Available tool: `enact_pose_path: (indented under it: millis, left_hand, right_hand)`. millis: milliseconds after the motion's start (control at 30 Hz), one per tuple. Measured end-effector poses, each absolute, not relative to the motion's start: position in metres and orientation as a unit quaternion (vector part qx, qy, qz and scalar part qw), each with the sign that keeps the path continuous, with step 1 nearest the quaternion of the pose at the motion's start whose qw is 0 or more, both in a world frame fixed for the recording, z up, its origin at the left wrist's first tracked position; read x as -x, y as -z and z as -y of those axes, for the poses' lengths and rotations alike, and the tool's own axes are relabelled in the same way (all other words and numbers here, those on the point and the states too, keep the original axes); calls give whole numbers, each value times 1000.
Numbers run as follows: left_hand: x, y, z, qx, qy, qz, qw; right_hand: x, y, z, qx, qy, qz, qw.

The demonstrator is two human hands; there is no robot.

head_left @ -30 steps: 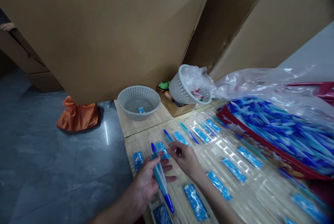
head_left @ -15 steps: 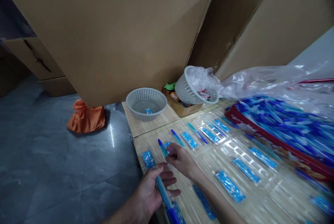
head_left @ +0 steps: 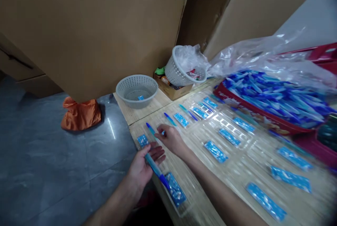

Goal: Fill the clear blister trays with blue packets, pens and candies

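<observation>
In the head view, a worker's left hand [head_left: 140,166] gripped a blue pen [head_left: 155,167] under its thumb, fingers spread, at the table's near left edge. Just beyond, the right hand [head_left: 171,140] reached to a second pen [head_left: 150,128], fingertips curled at its near end; whether they gripped it could not be told. Blue packets [head_left: 216,151] lay rightward in clear trays [head_left: 243,152], a pen-filled red container [head_left: 259,113] at far right.

Looking like a packing workshop. Showing cardboard cartons [head_left: 92,36], clear trays [head_left: 219,120] with blue packets [head_left: 216,151] across a wooden worktable [head_left: 155,117], and a red tub [head_left: 238,109] heaped with pen-shaped pieces [head_left: 273,96].
</observation>
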State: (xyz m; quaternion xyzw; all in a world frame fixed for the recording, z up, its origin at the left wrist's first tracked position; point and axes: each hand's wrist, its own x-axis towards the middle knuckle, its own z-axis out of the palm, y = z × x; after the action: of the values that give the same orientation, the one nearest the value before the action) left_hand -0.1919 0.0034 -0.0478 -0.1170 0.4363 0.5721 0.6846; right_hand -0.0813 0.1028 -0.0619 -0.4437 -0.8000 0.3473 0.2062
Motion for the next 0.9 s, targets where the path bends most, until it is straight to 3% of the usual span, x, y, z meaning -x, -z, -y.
enact_pose_path:
  millis: [167, 400, 633, 900]
  left_hand:
    - [178, 45, -5, 64, -584, -456, 669]
    - [148, 45, 0, 49, -521, -439, 731]
    - [178, 36, -32, -3, -630, -462, 624]
    - [137, 25, -81, -101, -564, -476, 667]
  right_hand:
    - [47, 34, -42, 386, -550, 707, 222]
    - [-1, 55, 16, 489, -584, 615, 206]
    - [-23, 77, -4, 572, -352, 734, 102]
    - [-22, 90, -11, 569, -234, 787, 57]
